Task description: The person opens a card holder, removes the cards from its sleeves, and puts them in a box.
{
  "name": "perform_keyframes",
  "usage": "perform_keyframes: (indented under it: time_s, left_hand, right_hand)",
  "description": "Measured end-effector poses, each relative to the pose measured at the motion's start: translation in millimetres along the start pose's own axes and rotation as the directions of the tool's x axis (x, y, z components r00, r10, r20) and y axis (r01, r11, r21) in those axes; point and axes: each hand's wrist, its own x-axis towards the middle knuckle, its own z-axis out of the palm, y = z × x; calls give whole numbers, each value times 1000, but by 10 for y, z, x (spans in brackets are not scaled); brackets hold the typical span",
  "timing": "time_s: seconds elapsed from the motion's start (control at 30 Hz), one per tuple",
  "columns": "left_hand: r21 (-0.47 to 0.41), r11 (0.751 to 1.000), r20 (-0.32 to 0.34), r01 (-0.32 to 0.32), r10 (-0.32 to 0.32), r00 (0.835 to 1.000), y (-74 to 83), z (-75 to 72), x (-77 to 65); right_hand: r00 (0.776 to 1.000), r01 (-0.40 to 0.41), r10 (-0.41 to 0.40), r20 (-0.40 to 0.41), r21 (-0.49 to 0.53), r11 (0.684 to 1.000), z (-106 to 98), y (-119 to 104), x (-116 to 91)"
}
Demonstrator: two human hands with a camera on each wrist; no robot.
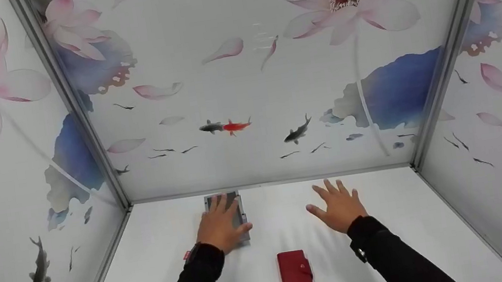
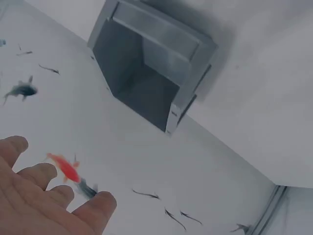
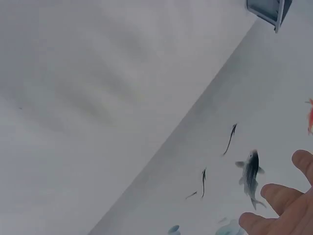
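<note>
My left hand (image 1: 221,225) is held out with straight, spread fingers above a grey open-topped box (image 1: 246,236), covering part of it in the head view. In the left wrist view the grey box (image 2: 151,36) shows its hollow inside, and the left hand (image 2: 49,200) is apart from it. Over the right part of the table, my right hand (image 1: 339,207) is spread with nothing in it; its fingers also show in the right wrist view. A red wallet-like case (image 1: 294,271) with a snap strap lies on the table between the forearms, touched by neither hand.
The white table (image 1: 385,240) is bounded by a back panel (image 1: 232,84) and two side panels, printed with lotus flowers and fish. Grey metal posts (image 1: 455,45) stand at the back corners.
</note>
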Motion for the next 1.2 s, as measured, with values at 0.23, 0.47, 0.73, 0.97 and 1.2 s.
perform_keyframes:
  time_s: [0.23, 0.47, 0.73, 0.97, 1.2]
  left_hand:
    - [49, 984, 86, -174, 169, 982, 284, 551, -158]
    - [63, 975, 134, -214, 205, 970, 501, 991, -245]
    - [147, 962, 193, -229, 199, 961, 611, 1262, -193]
    - [210, 960, 166, -183, 149, 975, 623, 1378, -188]
    - [337, 926, 117, -172, 140, 983, 771, 1463, -183]
  right_hand:
    - [999, 28, -27, 41, -25, 999, 375, -29, -153]
    - [992, 90, -86, 96, -41, 995, 688, -127, -244]
    - [969, 180, -168, 181, -49, 982, 829, -269, -333]
    - [941, 255, -233, 246, -59, 965, 893, -378, -352]
    - [921, 210, -209, 328, 33, 977, 891, -461, -342]
